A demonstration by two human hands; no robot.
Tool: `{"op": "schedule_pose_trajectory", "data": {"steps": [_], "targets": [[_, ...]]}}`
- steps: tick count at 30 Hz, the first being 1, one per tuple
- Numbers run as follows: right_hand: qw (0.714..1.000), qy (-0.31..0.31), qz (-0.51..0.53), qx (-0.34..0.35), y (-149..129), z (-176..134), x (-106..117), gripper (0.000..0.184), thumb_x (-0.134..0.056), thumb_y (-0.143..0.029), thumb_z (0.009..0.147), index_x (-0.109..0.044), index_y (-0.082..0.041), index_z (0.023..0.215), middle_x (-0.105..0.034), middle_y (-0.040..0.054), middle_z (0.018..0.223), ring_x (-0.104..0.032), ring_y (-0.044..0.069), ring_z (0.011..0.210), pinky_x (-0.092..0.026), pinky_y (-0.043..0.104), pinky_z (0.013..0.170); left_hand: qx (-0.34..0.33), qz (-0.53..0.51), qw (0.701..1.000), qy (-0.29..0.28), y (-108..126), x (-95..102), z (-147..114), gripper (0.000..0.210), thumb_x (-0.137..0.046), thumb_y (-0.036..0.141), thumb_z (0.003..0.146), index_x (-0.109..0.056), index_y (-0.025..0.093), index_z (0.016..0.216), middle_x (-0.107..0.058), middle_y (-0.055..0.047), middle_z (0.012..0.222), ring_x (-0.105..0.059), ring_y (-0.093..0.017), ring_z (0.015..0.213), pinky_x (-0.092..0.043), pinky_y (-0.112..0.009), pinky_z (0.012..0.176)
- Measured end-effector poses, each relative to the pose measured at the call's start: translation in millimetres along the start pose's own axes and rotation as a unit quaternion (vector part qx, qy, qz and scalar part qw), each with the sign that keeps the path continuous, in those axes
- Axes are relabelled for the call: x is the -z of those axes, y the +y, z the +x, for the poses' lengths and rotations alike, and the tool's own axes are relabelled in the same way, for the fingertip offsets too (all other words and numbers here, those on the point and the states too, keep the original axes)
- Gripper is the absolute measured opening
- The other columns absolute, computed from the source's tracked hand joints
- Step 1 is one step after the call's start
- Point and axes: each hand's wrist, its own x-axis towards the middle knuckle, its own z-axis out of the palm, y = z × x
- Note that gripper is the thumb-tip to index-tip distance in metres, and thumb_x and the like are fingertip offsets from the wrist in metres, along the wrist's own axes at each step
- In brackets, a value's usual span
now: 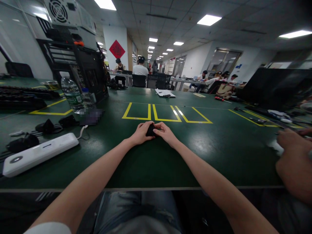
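Observation:
Between my two hands, just above the green table [146, 162], is a small black object [150, 130], mostly covered by fingers, so its kind does not show. My left hand [142, 133] is closed around its left side, thumb below and fingers over the top. My right hand [164, 132] grips it from the right, with thumb and fingertips pressed against it. Beyond both hands, yellow tape outlines [167, 121] mark several areas on the tabletop.
A white power strip [41, 154] with black adapters [46, 126] lies at left, near a water bottle [71, 92] and a computer case [90, 71]. A clipboard [165, 93] lies farther back. Another person's hand [294, 143] works at the right edge, below a dark monitor [275, 89].

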Motion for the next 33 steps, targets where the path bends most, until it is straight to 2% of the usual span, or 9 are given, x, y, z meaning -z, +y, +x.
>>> {"op": "schedule_pose_trajectory", "data": {"steps": [4, 8, 14, 18, 23, 27, 33], "targets": [[1.0, 0.0, -0.007, -0.017, 2, 0, 2, 0.035, -0.058, -0.031, 0.068, -0.049, -0.02, 0.1, -0.053, 0.0037, 0.1, -0.055, 0.015, 0.085, -0.045, 0.036, 0.079, 0.001, -0.001, 1.0, -0.002, 0, 0.0, 0, 0.06, -0.06, 0.029, 0.067, -0.028, 0.022, 0.117, -0.044, -0.005, 0.117, -0.04, -0.022, 0.111, -0.023, -0.042, 0.097], [1.0, -0.025, 0.01, 0.002, 1, -2, 3, 0.034, -0.061, -0.028, 0.065, -0.049, -0.02, 0.096, -0.052, 0.0012, 0.103, -0.056, 0.014, 0.088, -0.044, 0.035, 0.083, -0.007, -0.002, 1.0, -0.002, 1, 1.3, -1, 0.058, -0.059, 0.028, 0.068, -0.029, 0.022, 0.117, -0.043, -0.005, 0.117, -0.04, -0.022, 0.111, -0.023, -0.042, 0.097], [1.0, -0.011, -0.003, 0.006, -1, -3, 2, 0.025, -0.057, -0.033, 0.069, -0.049, -0.021, 0.09, -0.055, 0.0011, 0.09, -0.053, 0.015, 0.088, -0.045, 0.034, 0.079, -0.014, 0.01, 1.0, -0.001, 1, 0.5, -1, 0.057, -0.059, 0.028, 0.068, -0.029, 0.022, 0.116, -0.043, -0.005, 0.115, -0.04, -0.022, 0.11, -0.023, -0.041, 0.097], [1.0, -0.013, -0.006, 0.003, -1, -1, -3, 0.023, -0.055, -0.035, 0.071, -0.048, -0.02, 0.087, -0.054, 0.0015, 0.089, -0.053, 0.015, 0.085, -0.045, 0.033, 0.075, -0.015, 0.012, 1.0, 0.001, -1, 1.5, -5, 0.058, -0.059, 0.028, 0.067, -0.028, 0.022, 0.116, -0.043, -0.005, 0.116, -0.04, -0.021, 0.11, -0.022, -0.04, 0.097], [1.0, -0.01, -0.011, 0.002, 3, 3, -12, 0.031, -0.058, -0.032, 0.069, -0.047, -0.02, 0.095, -0.053, 0.0028, 0.094, -0.053, 0.014, 0.086, -0.044, 0.034, 0.078, -0.002, 0.012, 1.0, -0.004, -3, 7.4, -13, 0.059, -0.059, 0.029, 0.067, -0.027, 0.023, 0.116, -0.043, -0.005, 0.116, -0.041, -0.021, 0.11, -0.022, -0.041, 0.097], [0.999, -0.033, -0.002, -0.018, 1, 2, -13, 0.033, -0.058, -0.032, 0.069, -0.048, -0.019, 0.098, -0.052, 0.0041, 0.099, -0.055, 0.015, 0.086, -0.044, 0.036, 0.079, 0.0, 0.014, 1.0, -0.003, -3, 9.4, -17, 0.06, -0.059, 0.029, 0.068, -0.026, 0.023, 0.117, -0.043, -0.005, 0.116, -0.041, -0.021, 0.109, -0.022, -0.04, 0.097], [0.998, -0.065, 0.015, 0.02, -3, -4, -10, 0.035, -0.064, -0.027, 0.064, -0.047, -0.021, 0.094, -0.052, 0.0008, 0.097, -0.053, 0.015, 0.091, -0.042, 0.034, 0.084, -0.013, 0.02, 1.0, -0.001, -4, 10.1, -18, 0.057, -0.057, 0.029, 0.07, -0.027, 0.023, 0.118, -0.042, -0.005, 0.116, -0.041, -0.021, 0.109, -0.023, -0.04, 0.097]]}}
